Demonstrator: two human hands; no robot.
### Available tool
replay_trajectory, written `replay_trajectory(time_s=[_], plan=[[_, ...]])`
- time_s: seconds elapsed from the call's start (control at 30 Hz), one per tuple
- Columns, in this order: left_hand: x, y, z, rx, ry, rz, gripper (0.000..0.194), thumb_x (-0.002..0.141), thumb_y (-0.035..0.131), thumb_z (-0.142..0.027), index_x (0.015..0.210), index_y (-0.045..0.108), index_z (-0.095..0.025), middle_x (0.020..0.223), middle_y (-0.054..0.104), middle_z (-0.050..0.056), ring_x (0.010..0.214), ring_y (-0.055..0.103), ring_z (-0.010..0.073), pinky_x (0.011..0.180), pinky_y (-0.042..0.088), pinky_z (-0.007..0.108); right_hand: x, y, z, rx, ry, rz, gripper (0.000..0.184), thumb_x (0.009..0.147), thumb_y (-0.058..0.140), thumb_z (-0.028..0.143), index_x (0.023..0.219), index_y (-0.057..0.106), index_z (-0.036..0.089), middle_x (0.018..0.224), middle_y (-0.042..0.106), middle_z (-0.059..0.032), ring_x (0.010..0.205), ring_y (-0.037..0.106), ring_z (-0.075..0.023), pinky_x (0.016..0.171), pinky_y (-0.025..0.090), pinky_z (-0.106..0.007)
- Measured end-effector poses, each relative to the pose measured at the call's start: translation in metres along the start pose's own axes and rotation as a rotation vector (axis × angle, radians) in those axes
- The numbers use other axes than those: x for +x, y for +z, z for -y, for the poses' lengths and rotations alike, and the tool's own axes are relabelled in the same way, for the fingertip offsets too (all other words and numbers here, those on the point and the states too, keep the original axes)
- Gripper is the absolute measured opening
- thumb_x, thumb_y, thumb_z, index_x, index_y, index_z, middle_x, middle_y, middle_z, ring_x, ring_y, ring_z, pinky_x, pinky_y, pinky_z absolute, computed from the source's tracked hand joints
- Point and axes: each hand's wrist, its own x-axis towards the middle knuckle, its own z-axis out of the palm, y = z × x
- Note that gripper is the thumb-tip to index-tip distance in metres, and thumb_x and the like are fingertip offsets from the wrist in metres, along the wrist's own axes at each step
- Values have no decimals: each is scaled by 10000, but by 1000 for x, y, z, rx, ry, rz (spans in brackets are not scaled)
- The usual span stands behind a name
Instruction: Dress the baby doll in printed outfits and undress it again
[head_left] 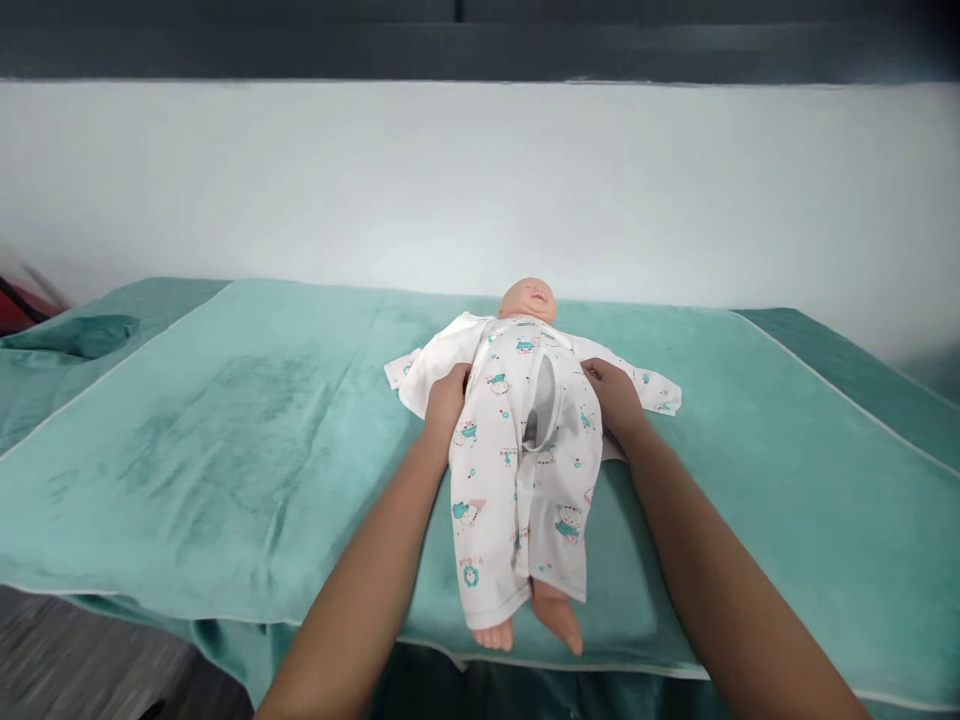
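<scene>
A baby doll [527, 298] lies on its back, head at the far side and bare feet [556, 615] toward me. It wears a white printed top with both sleeves [657, 390] spread outward. White printed baby pants [487, 480] with an open split at the crotch cover its legs and reach up to the chest. At the waist, my left hand [448, 397] is closed on the left edge of the pants, its fingertips partly hidden. Opposite it, my right hand [615, 397] pinches the right edge of the pants with thumb and fingers.
The doll rests on a green plush cover [225, 450] with pale piping, near its front edge. A white wall [480, 180] rises right behind. Folded green cloth [75, 335] and a red object [19, 308] are at the far left.
</scene>
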Motion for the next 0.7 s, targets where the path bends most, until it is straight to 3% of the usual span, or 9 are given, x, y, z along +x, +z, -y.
replay_trajectory(time_s=[0.2,0.4,0.7], plan=[[-3,-10,-14,-436,-253,-12,189,701,663,-165,887,671,-196,838,736,33,831,632,226,794,493,328,-7,-6,-2,289,48,233,267,692,671,331,924,730,211,907,763,-38,838,667,-252,796,518,-371],[-8,-17,-28,-799,-425,160,185,731,650,-226,880,718,-140,782,738,63,731,653,226,757,516,368,-10,-10,5,474,73,365,320,665,729,308,969,749,213,973,773,-42,869,693,-262,841,539,-401],[-10,-19,-37,-871,-390,263,225,697,753,-314,843,726,-145,838,749,76,797,658,240,769,525,372,-12,-14,9,498,105,430,260,639,743,282,891,781,233,956,778,-42,930,694,-300,883,546,-434]])
